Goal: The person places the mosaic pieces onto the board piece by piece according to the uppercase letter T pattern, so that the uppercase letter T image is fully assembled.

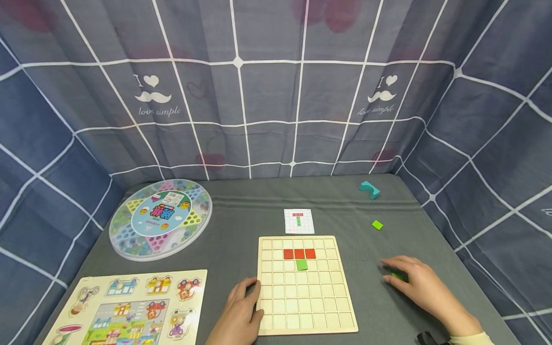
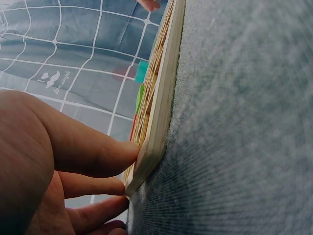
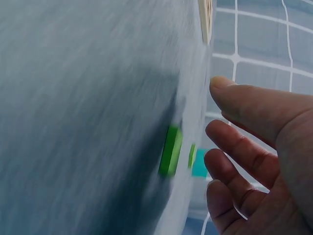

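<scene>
Hovering, fingers parted, nothing gripped, R hand [image 1: 424,285] is nearest the green tile [image 3: 170,151] on desk [image 1: 241,215] just below its thumb-finger gap; long axis unclear w/ blur. L hand [image 1: 239,314] holds board [image 1: 308,292] edge.

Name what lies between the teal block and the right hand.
In the head view, a green tile lies between the teal block and the right hand.

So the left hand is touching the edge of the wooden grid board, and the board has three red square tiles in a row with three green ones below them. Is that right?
Not quite: only one green square tile lies below the three red square tiles on the wooden grid board, as the head view shows.
</scene>
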Motion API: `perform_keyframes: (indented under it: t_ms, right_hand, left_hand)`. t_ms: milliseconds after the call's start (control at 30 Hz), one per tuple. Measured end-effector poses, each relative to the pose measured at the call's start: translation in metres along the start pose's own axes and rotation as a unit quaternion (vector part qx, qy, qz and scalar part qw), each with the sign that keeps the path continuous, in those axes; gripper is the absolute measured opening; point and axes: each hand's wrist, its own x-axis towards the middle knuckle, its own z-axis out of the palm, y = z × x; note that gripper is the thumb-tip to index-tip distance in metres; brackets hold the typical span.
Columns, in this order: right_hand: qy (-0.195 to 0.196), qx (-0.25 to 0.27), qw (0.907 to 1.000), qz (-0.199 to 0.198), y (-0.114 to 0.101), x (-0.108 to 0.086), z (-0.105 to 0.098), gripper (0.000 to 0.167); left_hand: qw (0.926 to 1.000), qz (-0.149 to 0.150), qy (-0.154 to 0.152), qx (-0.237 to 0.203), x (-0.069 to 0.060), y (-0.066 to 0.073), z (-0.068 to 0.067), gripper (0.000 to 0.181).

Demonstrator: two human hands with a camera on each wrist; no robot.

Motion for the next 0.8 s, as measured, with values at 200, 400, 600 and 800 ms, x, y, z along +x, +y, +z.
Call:
perform_keyframes:
  t_ms: [200,400,600,800]
  right_hand:
    - [0.027,-0.006,0.9996,-0.003,0.014,-0.014,-0.006,0.042]
    - [0.04,-0.003,0.9991,-0.016,0.022,-0.022,-0.006,0.044]
    - [0.036,0.002,0.9992,-0.016,0.025,-0.026,-0.004,0.042]
    - [0.036,-0.004,0.9991,-0.02,0.027,-0.026,-0.002,0.041]
  left_hand:
    - [1.0,-0.002,0.002,-0.003,0.0,0.0,0.0,0.055]
    - [1.0,-0.003,0.003,-0.005,0.001,0.0,0.0,0.055]
    - [1.0,-0.002,0.006,-0.005,0.0,0.001,0.0,0.055]
    - [0.9999,-0.004,-0.002,-0.012,0.002,0.0,0.0,0.056]
